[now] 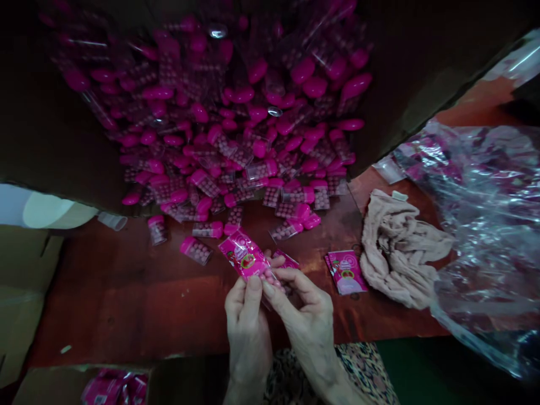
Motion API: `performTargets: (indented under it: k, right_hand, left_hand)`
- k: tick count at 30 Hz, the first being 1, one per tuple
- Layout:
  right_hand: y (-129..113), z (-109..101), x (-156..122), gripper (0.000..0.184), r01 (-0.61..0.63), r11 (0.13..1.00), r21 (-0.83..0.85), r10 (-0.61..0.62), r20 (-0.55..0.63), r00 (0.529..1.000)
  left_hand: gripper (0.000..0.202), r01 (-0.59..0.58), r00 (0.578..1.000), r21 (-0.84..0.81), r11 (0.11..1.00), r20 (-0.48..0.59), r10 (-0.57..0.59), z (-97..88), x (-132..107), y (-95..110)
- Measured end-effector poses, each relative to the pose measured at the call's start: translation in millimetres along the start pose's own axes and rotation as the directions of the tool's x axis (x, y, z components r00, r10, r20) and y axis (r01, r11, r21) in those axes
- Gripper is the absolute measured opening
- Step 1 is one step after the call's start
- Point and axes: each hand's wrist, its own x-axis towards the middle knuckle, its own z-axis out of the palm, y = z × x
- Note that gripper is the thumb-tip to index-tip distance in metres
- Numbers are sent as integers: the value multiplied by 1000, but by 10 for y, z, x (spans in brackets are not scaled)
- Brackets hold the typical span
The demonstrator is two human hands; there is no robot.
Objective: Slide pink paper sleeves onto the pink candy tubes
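My left hand (247, 315) and my right hand (301, 304) meet at the table's front edge, both closed on a small clear candy bottle with a pink printed label sleeve (244, 256) round it. The sleeve sticks up and to the left from my fingertips. A big heap of the same pink-capped bottles (236, 124) fills the far half of the dark red table (139, 292), and a few loose ones (196, 249) lie just in front of my hands.
A small stack of pink labels (346, 271) lies right of my hands, beside a crumpled beige cloth (396, 247). A large clear plastic bag (485, 225) covers the right side. A cardboard box with pink items (113, 388) sits at the lower left.
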Motion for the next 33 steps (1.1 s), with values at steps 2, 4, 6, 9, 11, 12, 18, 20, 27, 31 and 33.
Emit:
performTargets:
  k: [2,4,6,9,11,12,18,20,27,31,33]
  right_hand:
    - [-17,8,1,7,18,1000,-7,-18,-33,999]
    - [-26,18,23,8,-2,1000,31,3,-40,999]
    - [-23,26,54,10,-62,992,107,62,4,998]
    - [-12,29,82,28,-187,954,236,155,148,977]
    - [-6,24,81,32,-240,932,271,187,207,960]
    - [-6,21,78,30,-242,932,271,190,203,961]
    - [-41,10,77,24,-182,937,299,174,54,983]
    - [-59,17,84,25,-231,912,339,223,64,973]
    - [-50,32,107,27,-390,860,328,358,157,921]
    - [-3,-6,132,25,-391,887,245,349,199,916]
    - [23,-10,130,25,-378,903,207,337,208,918]
  left_hand:
    - [18,32,999,-3,999,-24,-32,-18,-19,-20]
    - [16,41,999,-9,999,-8,-41,-44,-7,-9]
    - [17,30,999,-24,999,40,-29,-72,35,33]
    - [24,26,997,-38,999,79,-23,-92,112,113]
    - [27,30,996,-25,999,82,-28,-81,136,143]
    - [27,30,996,-18,999,82,-28,-69,135,146]
    - [19,73,997,-43,996,38,-72,-13,37,43]
    - [18,87,996,-49,995,-7,-87,-27,19,9]
    - [16,124,992,-51,991,7,-124,-44,-40,-18]
    - [16,114,992,-25,993,67,-112,-70,-77,-34]
    - [16,116,990,-16,993,82,-115,-93,-88,-42]
